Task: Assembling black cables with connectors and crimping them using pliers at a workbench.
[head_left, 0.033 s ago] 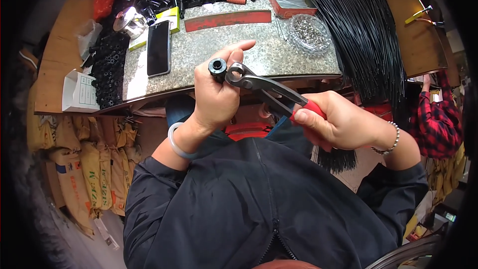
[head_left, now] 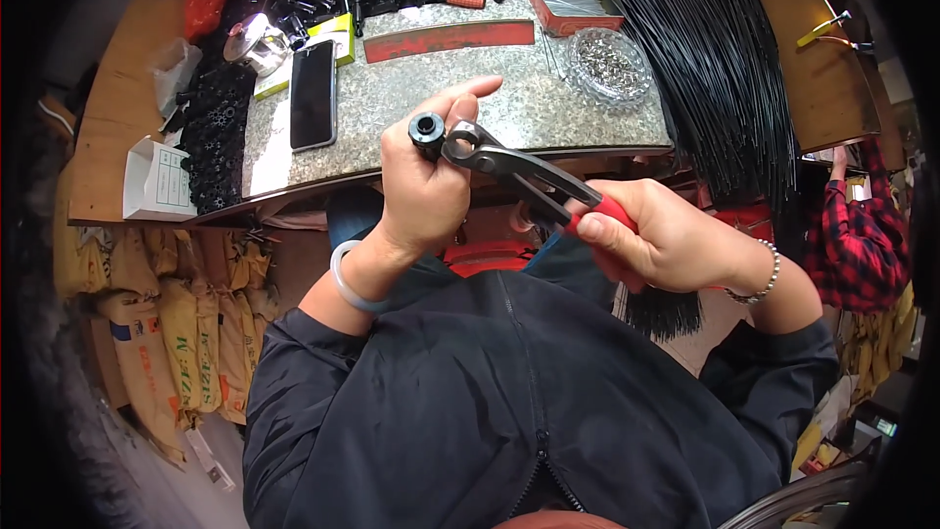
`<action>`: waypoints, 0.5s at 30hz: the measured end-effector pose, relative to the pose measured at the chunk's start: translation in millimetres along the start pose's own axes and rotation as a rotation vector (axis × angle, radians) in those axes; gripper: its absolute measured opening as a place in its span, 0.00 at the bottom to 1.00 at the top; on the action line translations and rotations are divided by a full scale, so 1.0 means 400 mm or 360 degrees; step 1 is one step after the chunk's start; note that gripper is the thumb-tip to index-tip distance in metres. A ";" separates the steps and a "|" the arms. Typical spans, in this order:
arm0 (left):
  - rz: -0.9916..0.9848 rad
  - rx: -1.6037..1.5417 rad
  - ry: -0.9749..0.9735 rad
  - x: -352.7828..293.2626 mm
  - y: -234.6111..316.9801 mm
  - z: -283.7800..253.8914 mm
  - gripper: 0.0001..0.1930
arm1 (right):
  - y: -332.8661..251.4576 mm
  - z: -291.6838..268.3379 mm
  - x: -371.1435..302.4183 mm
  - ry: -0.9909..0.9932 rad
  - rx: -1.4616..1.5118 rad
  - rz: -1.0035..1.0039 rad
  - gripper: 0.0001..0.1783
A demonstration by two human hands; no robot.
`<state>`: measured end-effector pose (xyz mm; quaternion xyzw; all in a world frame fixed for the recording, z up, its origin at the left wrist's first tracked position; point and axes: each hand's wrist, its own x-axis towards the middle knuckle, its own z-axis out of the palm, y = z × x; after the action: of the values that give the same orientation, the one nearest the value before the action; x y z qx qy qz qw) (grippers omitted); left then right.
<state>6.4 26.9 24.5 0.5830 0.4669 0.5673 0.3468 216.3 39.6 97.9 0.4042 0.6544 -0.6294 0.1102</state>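
My left hand (head_left: 423, 171) is closed around a black cylindrical part (head_left: 427, 129), its hollow round end facing up. Red-handled pincers (head_left: 534, 176) are gripped in my right hand (head_left: 661, 235). Their rounded jaws lie right beside the black part, close to my left thumb; whether they bite on anything is hidden. Both hands are raised at the front edge of a speckled stone-like worktop (head_left: 392, 88).
Behind my hands lie a phone (head_left: 313, 96), a red curved strip (head_left: 450, 39), a screwdriver (head_left: 465, 0) and a clear dish of small metal pieces (head_left: 608, 67). Long black rods (head_left: 695, 49) fill the right side. Another person in a checked shirt (head_left: 862, 245) is at far right.
My right hand and the pincer handles have shifted very slightly left. The black part has tipped a little. My left hand stays in place.
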 end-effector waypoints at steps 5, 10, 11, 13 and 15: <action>-0.0102 -0.0198 0.0027 0.000 0.019 -0.001 0.20 | 0.042 0.032 0.040 0.0259 0.0061 -0.0648 0.18; -0.0069 -0.0191 0.0042 0.002 0.021 -0.001 0.20 | 0.005 0.018 0.006 0.0358 -0.0154 -0.0508 0.19; -0.0050 -0.0129 0.0031 0.001 0.020 0.000 0.19 | -0.008 0.016 -0.007 0.0407 -0.0232 -0.0454 0.18; -0.0022 -0.0062 0.0006 -0.001 0.019 -0.003 0.18 | -0.021 0.014 -0.021 0.0471 -0.0302 -0.0406 0.18; -0.0052 -0.0067 -0.0100 -0.003 0.017 -0.003 0.16 | -0.026 0.007 -0.029 0.0415 -0.0352 -0.0316 0.15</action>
<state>6.4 23.5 30.8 0.5854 0.4532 0.5528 0.3825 216.0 33.8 112.6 0.4012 0.7650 -0.5038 0.0057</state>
